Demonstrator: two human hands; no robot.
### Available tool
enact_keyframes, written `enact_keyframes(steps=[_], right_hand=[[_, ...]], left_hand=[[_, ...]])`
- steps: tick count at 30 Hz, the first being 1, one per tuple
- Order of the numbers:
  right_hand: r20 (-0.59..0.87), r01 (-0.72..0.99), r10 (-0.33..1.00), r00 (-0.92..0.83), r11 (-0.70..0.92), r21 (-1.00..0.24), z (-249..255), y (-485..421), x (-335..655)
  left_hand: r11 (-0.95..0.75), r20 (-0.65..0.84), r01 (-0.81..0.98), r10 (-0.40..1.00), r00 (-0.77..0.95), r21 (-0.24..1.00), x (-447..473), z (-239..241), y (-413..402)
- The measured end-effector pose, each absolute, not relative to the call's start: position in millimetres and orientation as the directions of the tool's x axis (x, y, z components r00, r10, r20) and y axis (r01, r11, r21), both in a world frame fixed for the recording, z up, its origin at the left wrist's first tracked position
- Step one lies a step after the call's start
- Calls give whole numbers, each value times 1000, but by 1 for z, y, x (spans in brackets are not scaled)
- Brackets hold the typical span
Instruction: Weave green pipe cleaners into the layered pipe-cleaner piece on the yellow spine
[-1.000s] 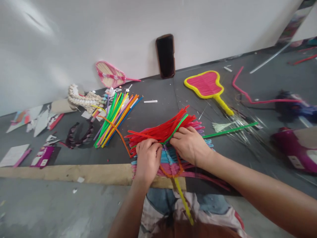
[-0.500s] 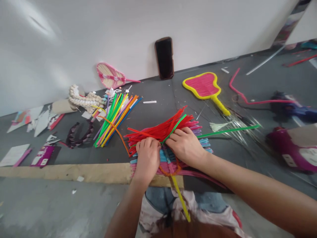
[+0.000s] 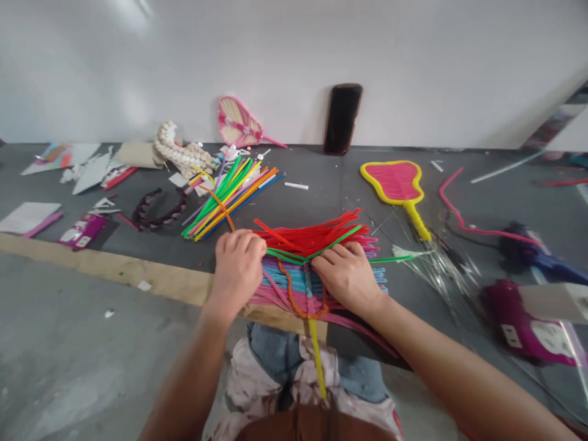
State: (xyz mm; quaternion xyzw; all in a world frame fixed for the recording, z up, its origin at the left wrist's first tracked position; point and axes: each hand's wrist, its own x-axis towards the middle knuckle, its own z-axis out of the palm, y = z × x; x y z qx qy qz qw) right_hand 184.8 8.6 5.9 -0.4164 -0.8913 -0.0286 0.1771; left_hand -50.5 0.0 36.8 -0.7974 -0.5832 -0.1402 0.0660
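A woven piece made of many pipe cleaners lies at the table's front edge, with red pipe cleaners (image 3: 316,236) on top and blue pipe cleaners (image 3: 294,278) and pink ones below. Across it runs a green pipe cleaner (image 3: 285,255), bent at the middle. My left hand (image 3: 239,269) is closed at its left end, fingers curled, fingertips hidden. My right hand (image 3: 346,275) pinches beside the bend and rests on the piece. An orange pipe cleaner (image 3: 289,285) curves over the lower rows. From the bottom a yellow stem (image 3: 316,358) sticks out toward my lap.
Behind my left hand lies a bundle of loose coloured pipe cleaners (image 3: 229,199), near a dark braided headband (image 3: 160,214). A phone (image 3: 342,119) leans on the wall. To the right are a yellow-rimmed pink fan (image 3: 397,182), thin wires (image 3: 445,269) and a purple box (image 3: 519,324).
My left hand has moved left, away from the middle, drawing along the green pipe cleaner. My right hand stays near the bend. The camera view has tilted.
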Motion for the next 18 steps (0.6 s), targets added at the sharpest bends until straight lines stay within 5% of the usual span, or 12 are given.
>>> enact_keyframes(steps=[7, 12, 15, 18], right_hand=[[353, 753, 723, -594, 654, -72, 3, 7, 183], [443, 729, 757, -480, 626, -278, 26, 12, 206], [453, 770, 851, -266, 470, -430, 48, 15, 236], [319, 807, 940, -123, 282, -519, 56, 16, 263]], left_hand=[[-161, 553, 977, 831, 59, 138, -63, 40, -20], [-272, 737, 892, 669, -96, 363, -41, 41, -53], [-305, 541, 737, 835, -97, 603, -29, 38, -73], [-73, 80, 391, 997, -3, 918, -22, 34, -80]])
